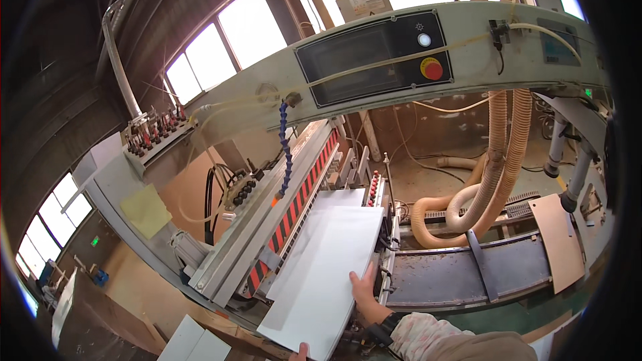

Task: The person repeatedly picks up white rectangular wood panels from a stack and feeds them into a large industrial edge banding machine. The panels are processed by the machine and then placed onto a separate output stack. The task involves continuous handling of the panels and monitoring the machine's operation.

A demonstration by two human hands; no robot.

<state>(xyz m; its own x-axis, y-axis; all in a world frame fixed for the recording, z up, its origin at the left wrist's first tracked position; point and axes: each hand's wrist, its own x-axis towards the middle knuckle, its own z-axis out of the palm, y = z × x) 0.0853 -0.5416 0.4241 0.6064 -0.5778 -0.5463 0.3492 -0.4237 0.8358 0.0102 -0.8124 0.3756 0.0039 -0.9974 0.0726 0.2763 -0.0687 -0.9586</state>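
Observation:
A long white panel (pixel 321 267) lies slanting across the machine bed, its far end beside the red-and-black striped guard. Another white board (pixel 344 197) shows from under its far end and left side. My right hand (pixel 364 287) grips the panel's right edge, with the fingers partly hidden. At the near corner, my left hand (pixel 299 352) holds the front edge; little more than its thumb shows at the bottom of the view.
Overhead runs a grey machine beam (pixel 254 103) with a dark screen and a red stop button (pixel 431 69). A blue jointed hose (pixel 284 147) hangs over the striped guard (pixel 307 184). Ribbed hoses (pixel 498 160) curl behind a dark conveyor (pixel 441 274) at right. White boards (pixel 190 342) lie at lower left.

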